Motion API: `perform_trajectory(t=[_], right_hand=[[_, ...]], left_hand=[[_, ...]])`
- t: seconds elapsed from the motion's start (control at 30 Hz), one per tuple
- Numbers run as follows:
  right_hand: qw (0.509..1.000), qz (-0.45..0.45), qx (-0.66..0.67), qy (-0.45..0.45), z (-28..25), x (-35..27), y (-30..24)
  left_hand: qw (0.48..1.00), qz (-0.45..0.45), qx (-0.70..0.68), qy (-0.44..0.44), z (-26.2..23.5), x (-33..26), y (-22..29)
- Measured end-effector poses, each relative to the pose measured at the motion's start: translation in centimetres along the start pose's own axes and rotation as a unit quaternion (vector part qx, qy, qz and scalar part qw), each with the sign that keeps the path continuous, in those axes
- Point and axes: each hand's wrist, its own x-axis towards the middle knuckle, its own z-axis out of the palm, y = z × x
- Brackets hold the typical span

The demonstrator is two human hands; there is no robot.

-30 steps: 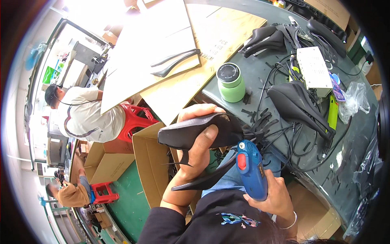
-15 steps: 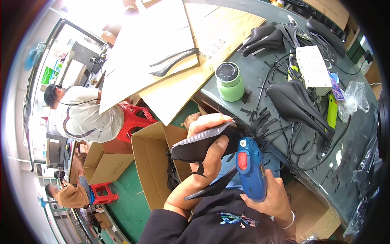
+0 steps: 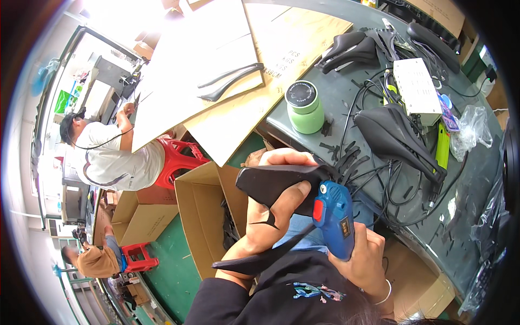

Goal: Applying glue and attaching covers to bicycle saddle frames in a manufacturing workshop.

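Note:
In my left hand is a black bicycle saddle, gripped with the thumb on the near face and the fingers over the far edge. My right hand is wrapped round the handle of a blue hand-held power tool with a red button. The tool's head is up against the saddle's right end; its working tip is hidden. A long, loose black strip hangs from under the saddle and crosses my left forearm. Another thin black scrap lies across the left wrist.
A green bottle, black saddles, tangled cables, dark scraps and a white box-shaped device are on the grey table. Cardboard sheets lie beyond. An open carton stands at left. Two people sit farther left.
The saddle has turned in my left hand, showing more of its flat black face. The blue tool has tilted and shifted slightly right. The strip has swung left; a seated person's arm has risen.

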Motion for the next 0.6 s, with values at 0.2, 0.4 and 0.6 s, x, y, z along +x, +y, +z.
perform_trajectory(t=[0.2,0.4,0.6], right_hand=[[1.000,-0.012,-0.017,-0.006,-0.1,-0.3,0.4],[0.998,-0.042,0.051,-0.023,-0.6,0.3,0.0],[0.996,-0.042,0.074,-0.042,-0.8,0.1,-0.1]], left_hand=[[0.992,-0.060,0.085,-0.071,-0.6,0.6,0.7],[0.969,-0.017,0.193,-0.157,-1.1,1.6,0.7],[0.919,0.024,0.283,-0.274,-1.6,2.4,0.4]])
